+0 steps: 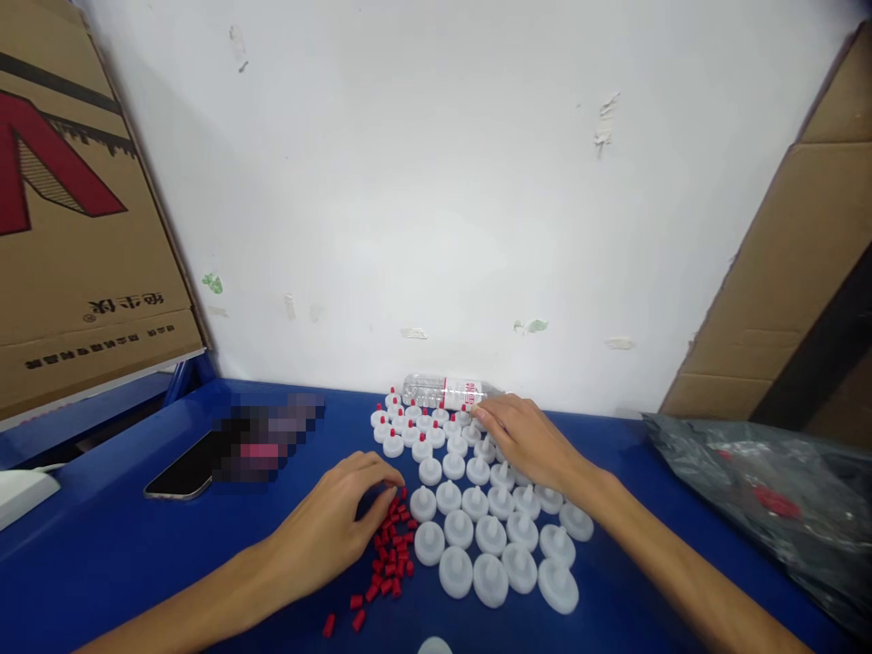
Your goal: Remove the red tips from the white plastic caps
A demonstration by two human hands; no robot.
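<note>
My left hand (pixel 351 509) is at the top of a loose pile of small red caps (pixel 390 556). Its thumb and fingers curl close together over the caps; whatever is between the tips is hidden. My right hand (pixel 528 440) reaches over the far right of several round white plastic lids with nozzles (pixel 490 534). Its fingers are bent together beside the capped lids, and what they grip is not visible. Toward the back left, several white lids (pixel 422 448) have red caps on their nozzles. The nearer lids show bare nozzles.
A clear plastic bottle (pixel 442 391) lies against the white wall behind the lids. A phone (pixel 187 468) rests on the blue table (pixel 272 518) at left, beside a blurred patch. A grey plastic bag (pixel 763 509) lies at right. Cardboard (pixel 88 263) stands on both sides.
</note>
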